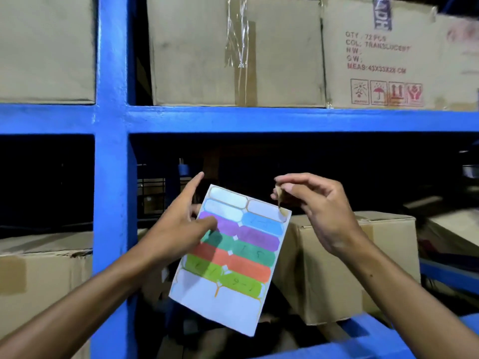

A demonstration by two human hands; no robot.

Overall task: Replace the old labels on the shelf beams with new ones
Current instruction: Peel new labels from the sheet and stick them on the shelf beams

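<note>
At frame centre, the left hand (pixel 181 229) grips a label sheet (pixel 230 257) by its edge. The right hand (pixel 318 211) pinches a brownish scrap (pixel 280 196) at the sheet's top corner. Best peel slowly, then press flat on the blue beam (pixel 285 119) above.

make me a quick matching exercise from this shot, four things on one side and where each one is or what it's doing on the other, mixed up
Things
1. label sheet
2. left hand
3. right hand
4. printed carton

Places or states
A. pinches a small tan label at the sheet's upper right corner
B. stands on the upper shelf, at the right
C. grips the sheet by its left edge, thumb on the front
D. held tilted in front of the dark lower shelf, coloured stickers facing the camera

Pairs: 1-D, 2-C, 3-A, 4-B
</note>
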